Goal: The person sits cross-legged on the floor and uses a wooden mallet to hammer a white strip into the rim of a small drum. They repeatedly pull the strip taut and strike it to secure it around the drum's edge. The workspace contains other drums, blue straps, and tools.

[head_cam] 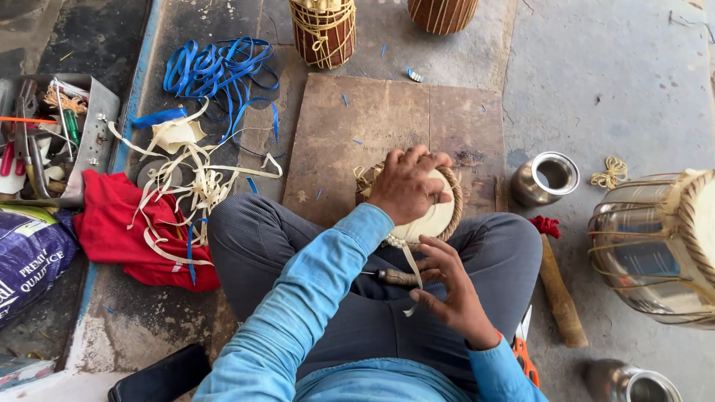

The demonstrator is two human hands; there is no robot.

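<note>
Concrete floor, rough and stained, with a worn wooden board (395,126) laid flat in front of a seated person in grey trousers and a light blue shirt.

Head view: left hand (408,184) rests palm-down on a small round drum head (439,216), fingers spread over its pale skin and braided rim; the drum head sits at the board's near edge, between the knees. Right hand (450,294) is lower, over the lap, fingers pinching a pale strap (412,268) that hangs from the drum head's rim. Hands are apart. A wooden-handled tool (395,278) lies across the lap, just beside the right hand.

Around: steel cup (545,179) right of the board, wooden mallet (560,298) near the right knee, metal drum shell (655,249) at the right edge. Left side: red cloth (123,231) with loose pale strips (190,175) on it, blue strapping (220,71) behind, tray of tools (52,138) at far left. Two laced drums (324,33) at top.
</note>
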